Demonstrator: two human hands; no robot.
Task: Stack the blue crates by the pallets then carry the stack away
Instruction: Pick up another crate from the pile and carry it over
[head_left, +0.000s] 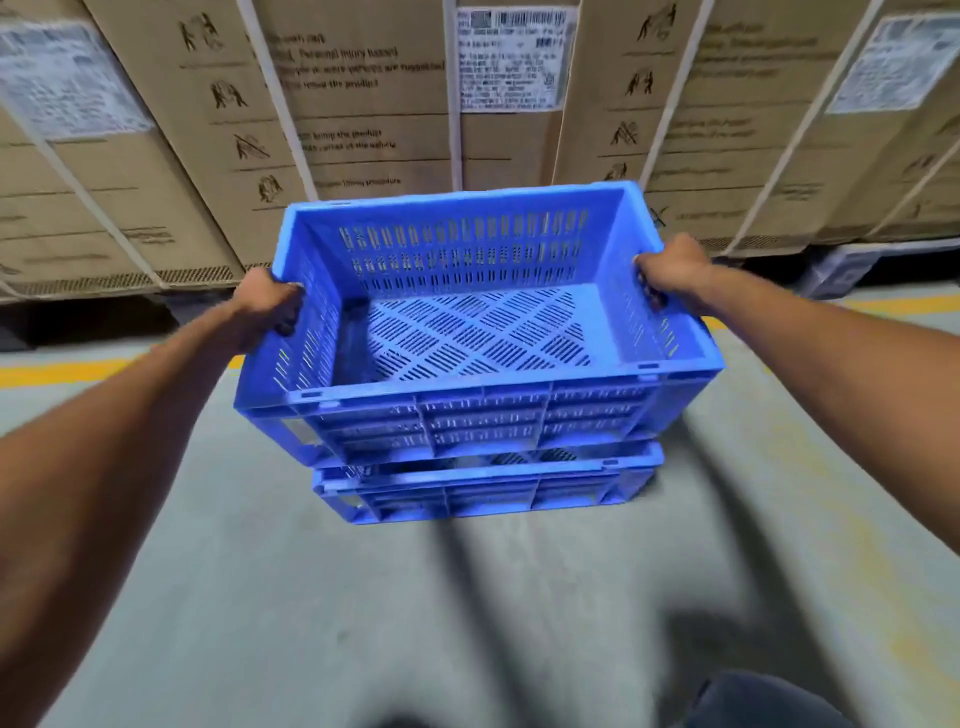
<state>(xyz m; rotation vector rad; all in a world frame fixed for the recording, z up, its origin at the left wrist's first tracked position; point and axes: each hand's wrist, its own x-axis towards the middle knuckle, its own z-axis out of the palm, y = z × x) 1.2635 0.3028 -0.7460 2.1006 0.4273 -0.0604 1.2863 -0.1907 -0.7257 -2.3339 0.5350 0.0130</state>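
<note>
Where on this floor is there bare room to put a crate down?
Bare grey floor lies on both sides of the lower crate, up to the yellow line. Beyond the line it is crowded with cardboard boxes.

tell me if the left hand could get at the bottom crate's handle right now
Probably not yet. The left hand is clamped on the top crate, which covers the bottom crate and hides its side handles from view.

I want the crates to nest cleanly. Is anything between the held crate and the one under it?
Nothing visible. The upper blue crate, gripped by the left hand and right hand, is empty, and only a narrow open gap shows above the lower blue crate. Most of the lower crate's inside is hidden.
</note>
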